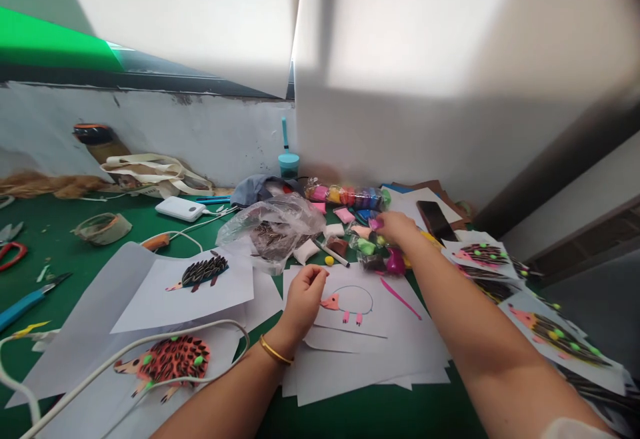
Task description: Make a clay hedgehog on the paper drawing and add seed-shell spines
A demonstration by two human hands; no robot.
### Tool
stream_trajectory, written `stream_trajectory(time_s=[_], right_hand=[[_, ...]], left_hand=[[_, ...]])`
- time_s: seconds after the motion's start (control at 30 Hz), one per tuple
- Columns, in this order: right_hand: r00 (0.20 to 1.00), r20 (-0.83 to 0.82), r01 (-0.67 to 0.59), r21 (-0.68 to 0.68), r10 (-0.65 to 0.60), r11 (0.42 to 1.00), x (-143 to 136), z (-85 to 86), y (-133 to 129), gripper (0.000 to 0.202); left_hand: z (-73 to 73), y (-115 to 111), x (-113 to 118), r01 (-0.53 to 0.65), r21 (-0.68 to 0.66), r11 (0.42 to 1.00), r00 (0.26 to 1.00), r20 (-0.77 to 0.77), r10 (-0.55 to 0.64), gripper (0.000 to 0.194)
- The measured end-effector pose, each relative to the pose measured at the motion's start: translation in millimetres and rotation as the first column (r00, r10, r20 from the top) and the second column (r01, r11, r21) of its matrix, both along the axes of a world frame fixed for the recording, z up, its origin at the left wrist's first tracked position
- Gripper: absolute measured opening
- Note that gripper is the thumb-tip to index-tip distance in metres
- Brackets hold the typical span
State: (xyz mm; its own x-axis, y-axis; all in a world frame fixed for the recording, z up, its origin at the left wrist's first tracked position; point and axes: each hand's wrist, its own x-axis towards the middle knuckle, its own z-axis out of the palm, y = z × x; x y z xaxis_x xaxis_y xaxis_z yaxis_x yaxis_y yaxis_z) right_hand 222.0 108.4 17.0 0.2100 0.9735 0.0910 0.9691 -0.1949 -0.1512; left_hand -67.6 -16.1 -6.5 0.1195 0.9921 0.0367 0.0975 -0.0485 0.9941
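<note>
My left hand [307, 295] is closed over the left part of a white sheet [400, 352]; whatever its pinched fingers hold is too small to name. That sheet shows a hedgehog outline [356, 297] with a pink clay head and two pink feet. Farther back, my right hand [396, 231] reaches among the small clay packets, its fingertips closed at a purple packet [376, 223]. A magenta clay strip [403, 299] lies on the paper's right side. Near the packets are a yellow clay ball [329, 261] and a white marker [334, 254].
A clear bag of seeds [273, 232] lies behind my left hand. Finished hedgehog pictures [204, 272] lie at left and more [480, 253] at right. A white cable [125, 347] crosses the left side. A phone [435, 220], pliers [25, 305] and scissors [13, 249] are also on the table.
</note>
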Motion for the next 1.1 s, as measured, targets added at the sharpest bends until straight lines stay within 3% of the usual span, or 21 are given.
stream_trajectory(time_s=[0.1, 0.23, 0.43, 0.53, 0.7, 0.9, 1.1], right_hand=[[1.0, 0.0, -0.005, -0.01, 0.005, 1.0, 0, -3.1, 8, 0.027], [0.999, -0.02, -0.025, 0.084, 0.027, 0.996, -2, 5.0, 0, 0.03], [0.982, -0.14, -0.087, 0.276, 0.129, 0.957, -23, 22.8, -49, 0.041], [0.881, -0.325, -0.196, 0.413, 0.345, 0.889, -40, 18.1, -88, 0.037], [0.799, -0.351, -0.261, 0.529, 0.488, 0.808, -66, 4.3, -138, 0.033], [0.754, -0.285, -0.327, 0.618, 0.592, 0.715, -90, -5.3, -150, 0.019], [0.718, -0.242, -0.396, 0.63, 0.652, 0.669, -103, -14.6, -155, 0.021]], left_hand=[[-1.7, 0, 0, 0.003, 0.011, 1.0, 1.0, -0.004, -0.003, 0.023], [-3.1, 0, 0, 0.002, 0.015, 1.0, 1.0, 0.001, -0.002, 0.023], [0.3, -2, 1, 0.011, 0.016, 1.0, 0.999, 0.034, -0.012, 0.024], [0.4, -2, 1, 0.011, 0.019, 1.0, 0.998, 0.062, -0.013, 0.026], [-0.2, -6, 4, 0.104, 0.005, 0.995, 0.985, 0.14, -0.103, 0.029], [4.1, -10, 7, 0.224, -0.022, 0.974, 0.96, 0.18, -0.217, 0.039], [4.8, -9, 8, 0.196, -0.027, 0.98, 0.965, 0.185, -0.188, 0.033]])
